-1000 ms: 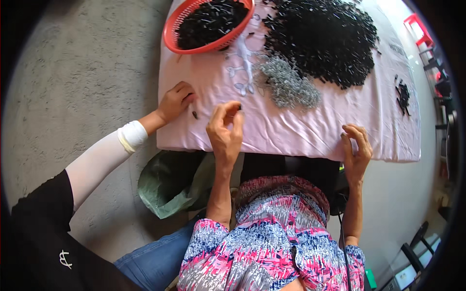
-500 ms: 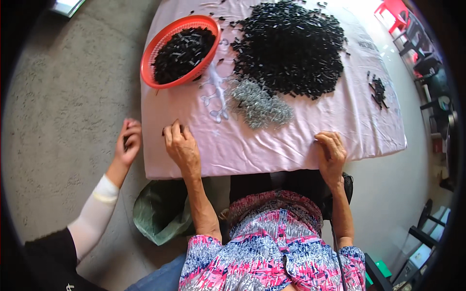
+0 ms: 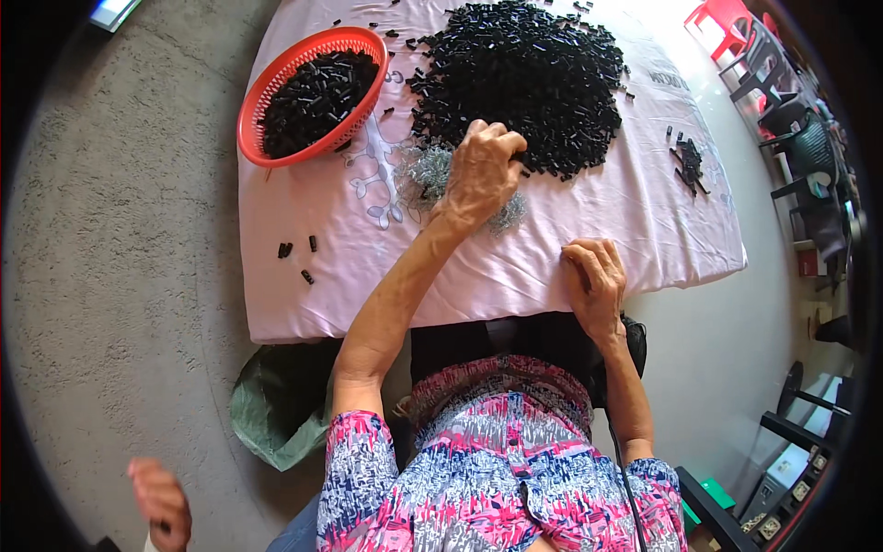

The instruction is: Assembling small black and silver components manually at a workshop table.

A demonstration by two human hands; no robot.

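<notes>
My left hand (image 3: pixel 483 170) reaches across the table, over the silver pile of small thin metal pieces (image 3: pixel 425 173). Its fingers are bent together at the near edge of a large heap of small black plastic pieces (image 3: pixel 515 74); what is between the fingertips is hidden. Near the table's front edge rests my right hand (image 3: pixel 598 278), its fingers curled against the thumb on the cloth, and whatever it may hold cannot be made out. Several loose black pieces (image 3: pixel 308 276) lie on the cloth at the left.
A red plastic basket (image 3: pixel 248 138) of black pieces stands at the far left. A small black cluster (image 3: pixel 688 166) lies at the right. Pink cloth (image 3: pixel 340 299) covers the table. A green bag (image 3: pixel 267 414) sits below. Another person's blurred hand (image 3: pixel 161 501) is at lower left.
My left hand has moved from the table's left front to the piles, leaving several black pieces on the cloth. The other person's hand has drawn back toward the lower left. My right hand stays put.
</notes>
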